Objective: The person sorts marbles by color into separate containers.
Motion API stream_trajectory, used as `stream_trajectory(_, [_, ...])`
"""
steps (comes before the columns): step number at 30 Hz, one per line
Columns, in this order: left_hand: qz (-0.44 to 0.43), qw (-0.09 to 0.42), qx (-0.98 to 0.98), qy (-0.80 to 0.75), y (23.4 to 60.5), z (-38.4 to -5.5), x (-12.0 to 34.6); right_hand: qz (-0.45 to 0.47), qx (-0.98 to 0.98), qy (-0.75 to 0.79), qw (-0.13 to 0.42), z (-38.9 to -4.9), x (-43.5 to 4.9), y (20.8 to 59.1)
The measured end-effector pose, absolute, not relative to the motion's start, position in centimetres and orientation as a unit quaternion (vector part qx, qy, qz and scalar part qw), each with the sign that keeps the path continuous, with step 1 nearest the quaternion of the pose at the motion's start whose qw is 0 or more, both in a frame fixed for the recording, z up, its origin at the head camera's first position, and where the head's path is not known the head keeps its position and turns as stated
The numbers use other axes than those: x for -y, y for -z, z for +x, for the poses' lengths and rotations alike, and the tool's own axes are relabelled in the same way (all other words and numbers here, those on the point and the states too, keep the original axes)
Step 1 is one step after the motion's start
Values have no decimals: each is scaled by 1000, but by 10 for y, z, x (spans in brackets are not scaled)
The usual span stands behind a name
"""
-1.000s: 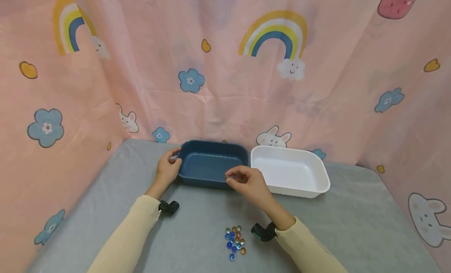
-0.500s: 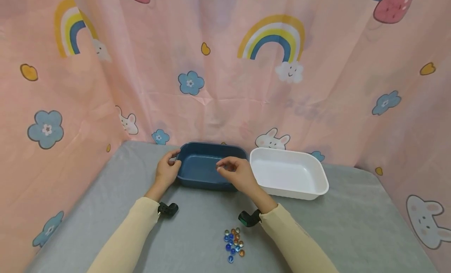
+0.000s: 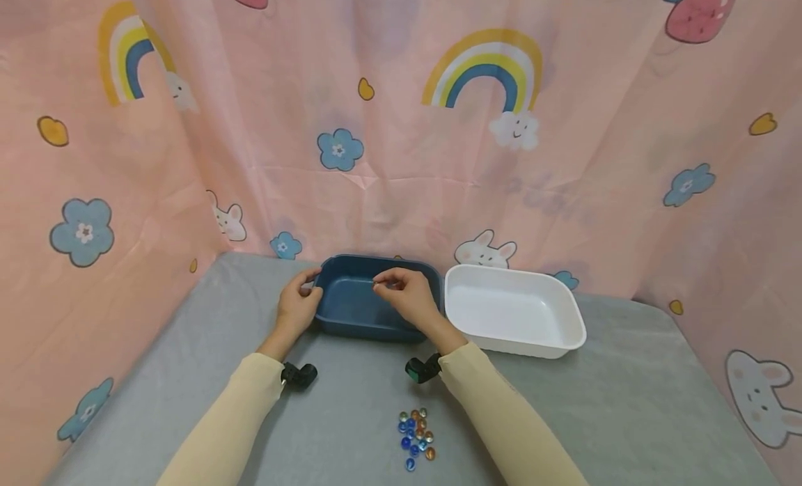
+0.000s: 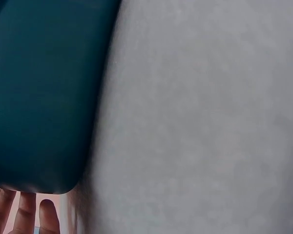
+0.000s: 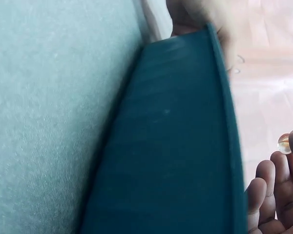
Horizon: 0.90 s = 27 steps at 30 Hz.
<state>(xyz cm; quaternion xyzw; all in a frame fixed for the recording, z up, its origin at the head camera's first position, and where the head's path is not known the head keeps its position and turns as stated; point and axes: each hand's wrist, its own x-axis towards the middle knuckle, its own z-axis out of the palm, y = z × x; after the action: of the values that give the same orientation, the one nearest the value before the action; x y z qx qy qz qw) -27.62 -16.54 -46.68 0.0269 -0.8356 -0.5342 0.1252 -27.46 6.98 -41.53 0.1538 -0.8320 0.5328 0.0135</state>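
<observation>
My left hand grips the left end of a dark blue rectangular baking dish, its thumb at the rim. In the left wrist view, several fingertips show just past the dish's end wall. Over the inside of that dish, my right hand pinches a glass marble between thumb and fingers. The right wrist view shows this marble, clear with an amber streak, above the rim level. Several loose marbles, blue, orange and clear, lie grouped on the grey cloth in front of the dish.
A white rectangular dish stands right beside the blue one, on its right. Grey cloth covers the table. A pink patterned curtain hangs close behind both dishes and along the sides.
My right hand has moved left and farther forward, from the blue dish's front rim to over its inside, still pinching the marble. The left hand stays on the dish's end.
</observation>
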Motion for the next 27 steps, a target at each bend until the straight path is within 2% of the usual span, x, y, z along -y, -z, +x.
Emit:
stream_trajectory(12, [26,115,837,535,461,-274,161,112,837,-536,-7,-291,-66,424])
stream_trajectory(27, [23,114,842,527,463,-273,166,111,854,-507,-12,-300,-60,438])
